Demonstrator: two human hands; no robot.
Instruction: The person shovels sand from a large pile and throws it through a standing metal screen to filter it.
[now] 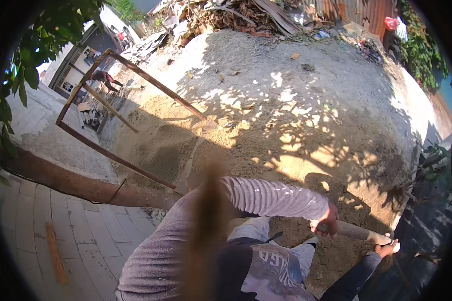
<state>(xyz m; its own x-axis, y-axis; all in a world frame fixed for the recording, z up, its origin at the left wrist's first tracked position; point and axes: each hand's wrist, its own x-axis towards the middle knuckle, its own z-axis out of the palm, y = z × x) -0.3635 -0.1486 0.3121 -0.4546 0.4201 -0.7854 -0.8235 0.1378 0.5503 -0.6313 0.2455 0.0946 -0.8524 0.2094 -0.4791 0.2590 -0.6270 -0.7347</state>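
My left hand (328,221), at the end of a grey striped sleeve, is closed round a thick wooden pole (356,232). Further right, my right hand (385,249) grips the same pole close to its pale rounded end. The pole slants slightly down to the right over brown sandy ground (336,266). Whatever is at its other end is hidden behind my left hand and arm. My dark right sleeve comes up from the lower edge. A blurred brown shape (208,226) close to the camera covers part of my left side.
Left of centre stands a large wooden frame (150,80), with a prop stick (110,108) behind it. A tree trunk (85,180) crosses beside a block wall (80,226). Debris (226,17) is heaped at the back. Another person (105,78) bends over far left.
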